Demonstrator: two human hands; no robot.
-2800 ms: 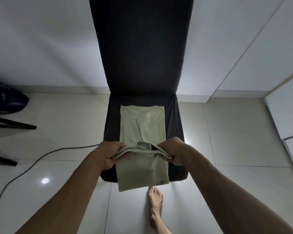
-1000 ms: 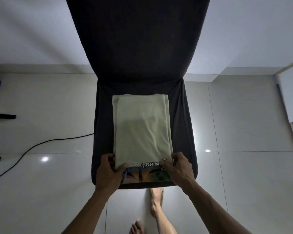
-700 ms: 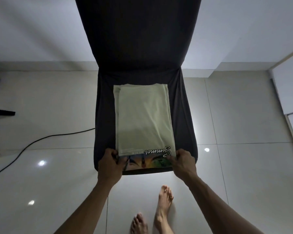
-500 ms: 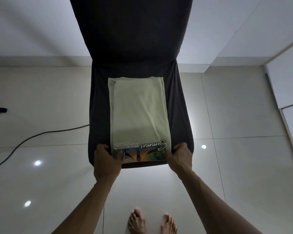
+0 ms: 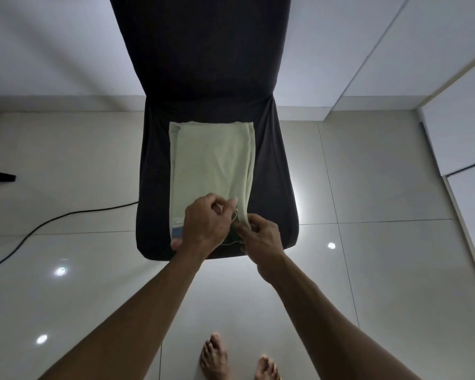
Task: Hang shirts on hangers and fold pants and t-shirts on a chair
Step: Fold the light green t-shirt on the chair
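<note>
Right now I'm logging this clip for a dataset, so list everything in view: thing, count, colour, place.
t-shirt: 1, pale green, folded on the chair seat, printed edge at front.
chair: 1, dark grey cover, centre, against wall.
cable: 1, black, on floor at left.
floor: glossy pale tiles.
wall: white, behind the chair.
left hand: over the shirt's front edge.
right hand: pinching the shirt's front right corner.
feet: 2, bare, bottom centre.
</note>
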